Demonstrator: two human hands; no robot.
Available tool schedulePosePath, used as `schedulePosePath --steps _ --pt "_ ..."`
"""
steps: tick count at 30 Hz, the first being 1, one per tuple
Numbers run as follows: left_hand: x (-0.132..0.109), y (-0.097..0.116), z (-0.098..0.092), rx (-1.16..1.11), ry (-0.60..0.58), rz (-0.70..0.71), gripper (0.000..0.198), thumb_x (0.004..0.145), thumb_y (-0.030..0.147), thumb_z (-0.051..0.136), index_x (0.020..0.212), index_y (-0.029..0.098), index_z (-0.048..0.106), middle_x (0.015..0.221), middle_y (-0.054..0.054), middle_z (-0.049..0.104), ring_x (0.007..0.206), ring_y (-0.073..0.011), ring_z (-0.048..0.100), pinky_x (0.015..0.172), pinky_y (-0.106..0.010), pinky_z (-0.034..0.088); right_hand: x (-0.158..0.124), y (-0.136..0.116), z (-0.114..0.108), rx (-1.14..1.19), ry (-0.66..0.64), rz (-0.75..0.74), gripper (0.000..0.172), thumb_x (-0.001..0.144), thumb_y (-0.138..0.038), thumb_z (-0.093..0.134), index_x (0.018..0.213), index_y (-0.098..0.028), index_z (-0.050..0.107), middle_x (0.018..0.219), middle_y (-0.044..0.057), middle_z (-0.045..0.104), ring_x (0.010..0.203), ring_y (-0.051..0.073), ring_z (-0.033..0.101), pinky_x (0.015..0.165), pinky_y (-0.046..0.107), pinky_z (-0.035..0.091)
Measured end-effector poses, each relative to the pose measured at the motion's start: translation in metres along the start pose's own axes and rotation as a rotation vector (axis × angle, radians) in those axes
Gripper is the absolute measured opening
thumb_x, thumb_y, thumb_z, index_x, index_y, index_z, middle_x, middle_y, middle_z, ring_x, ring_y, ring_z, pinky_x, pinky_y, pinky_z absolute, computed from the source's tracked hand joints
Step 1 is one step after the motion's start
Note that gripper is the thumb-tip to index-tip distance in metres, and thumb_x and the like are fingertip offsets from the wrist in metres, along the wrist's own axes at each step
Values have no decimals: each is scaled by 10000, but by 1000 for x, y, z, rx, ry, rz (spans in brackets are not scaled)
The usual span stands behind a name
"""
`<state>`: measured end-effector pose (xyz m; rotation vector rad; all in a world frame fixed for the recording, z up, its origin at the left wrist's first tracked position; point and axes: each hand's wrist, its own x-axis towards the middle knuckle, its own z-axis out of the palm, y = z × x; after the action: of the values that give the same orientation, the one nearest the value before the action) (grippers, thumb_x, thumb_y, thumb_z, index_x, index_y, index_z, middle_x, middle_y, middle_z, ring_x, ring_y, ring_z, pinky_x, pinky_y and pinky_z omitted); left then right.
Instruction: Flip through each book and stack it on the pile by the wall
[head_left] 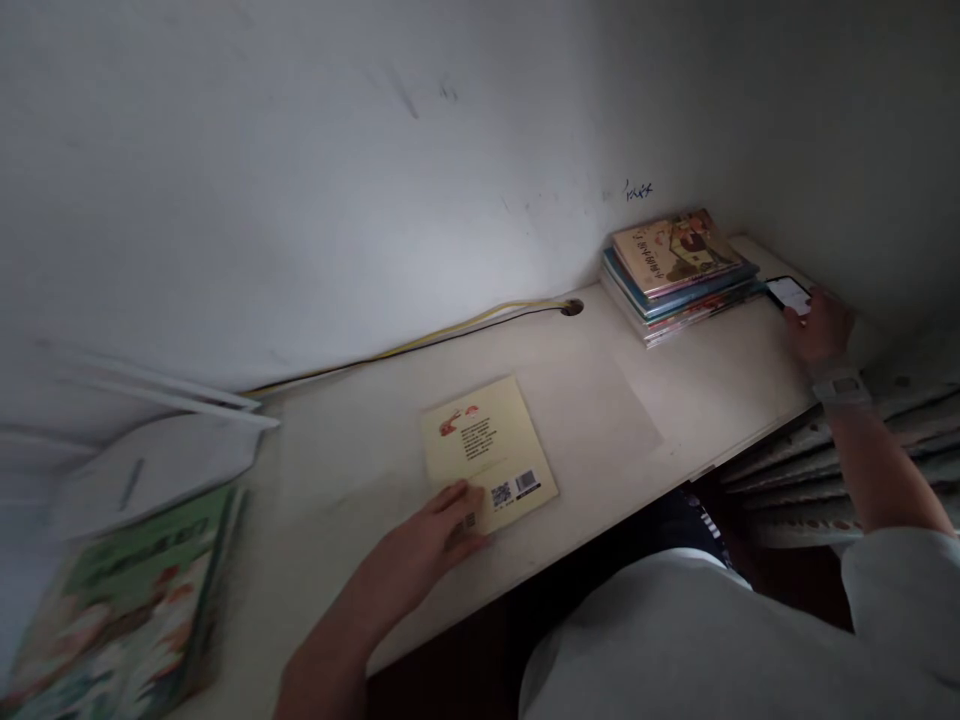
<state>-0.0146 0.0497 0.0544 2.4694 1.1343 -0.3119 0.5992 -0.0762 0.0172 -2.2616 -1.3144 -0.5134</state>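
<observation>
A thin yellow book (489, 447) lies back cover up near the front edge of the pale desk (360, 450). My left hand (427, 540) rests flat on its near left corner, fingers stretched out over the cover. Far to the right, my right hand (819, 325), with a pale watch on the wrist, reaches to a phone (787, 293) with a lit screen lying on the desk. Its fingers touch the phone's near end; whether they grip it is hard to see.
A stack of several picture books (675, 275) sits at the back right by the phone. A green book (127, 610) and white sheets (161, 460) lie at the left. A yellow cable (465, 325) runs along the wall into a desk hole (571, 307).
</observation>
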Motion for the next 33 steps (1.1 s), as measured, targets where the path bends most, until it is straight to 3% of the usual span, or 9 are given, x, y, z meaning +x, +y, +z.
schedulePosePath --steps 2,5,9,13,17,23,26,30,33 --pt "-2 10 -11 10 -48 3 373 860 412 391 1040 215 652 1279 -91 612 1133 -279 601 959 -394 470 -18 -42 -3 -27 5 16 463 916 -383 440 1213 -35 515 1028 249 650 1013 311 584 887 500 360" --pt "-2 23 -22 101 -87 73 348 898 314 329 831 214 656 1052 -67 695 1090 -250 612 980 -387 441 -61 -136 -5 176 -148 -313 346 908 -339 484 1136 -107 600 1091 172 668 1036 263 599 941 446 416" --pt "3 30 -20 174 -32 109 261 791 234 550 1043 189 595 1236 -106 601 1176 -257 542 969 -381 436 -122 -264 -7 402 -379 -749 377 925 -346 475 1212 -131 592 1293 167 581 1192 247 540 993 417 439" --pt "3 29 -15 194 -51 90 298 789 211 570 1085 185 542 1262 -112 568 1101 -233 582 873 -323 465 -154 -337 -2 382 -493 -903 571 870 -448 566 1298 -72 526 1375 215 501 1282 291 467 1049 451 393" --pt "-2 30 -20 205 -56 106 190 818 208 548 1004 178 570 1238 -101 586 1013 -207 620 783 -278 470 -161 -352 9 335 -529 -931 689 803 -478 647 1299 -19 513 1387 256 467 1313 332 424 1051 469 389" --pt "-14 51 -31 421 -27 198 167 839 85 486 799 138 640 876 -77 703 809 -176 662 739 -280 482 -159 -348 11 408 -481 -922 601 820 -471 629 1233 -42 557 1331 245 529 1264 322 483 1027 469 419" --pt "-20 66 -35 524 211 305 178 851 65 496 820 129 660 910 -95 714 1036 -217 628 975 -391 425 -156 -355 5 446 -447 -872 546 824 -505 609 1150 -68 601 1250 229 593 1186 316 549 978 462 458" --pt "-9 81 -28 361 623 358 250 924 163 449 1101 197 622 1306 -96 584 1362 -259 369 1141 -546 191 -152 -362 0 443 -438 -751 336 933 -382 469 987 -106 652 1012 167 694 931 242 660 827 364 519" --pt "14 90 -4 31 892 174 649 900 432 509 1447 184 264 1549 -173 230 1445 -319 142 1148 -545 187 -154 -359 1 391 -482 -637 322 944 -279 398 866 -121 668 778 115 693 716 198 656 673 306 514"
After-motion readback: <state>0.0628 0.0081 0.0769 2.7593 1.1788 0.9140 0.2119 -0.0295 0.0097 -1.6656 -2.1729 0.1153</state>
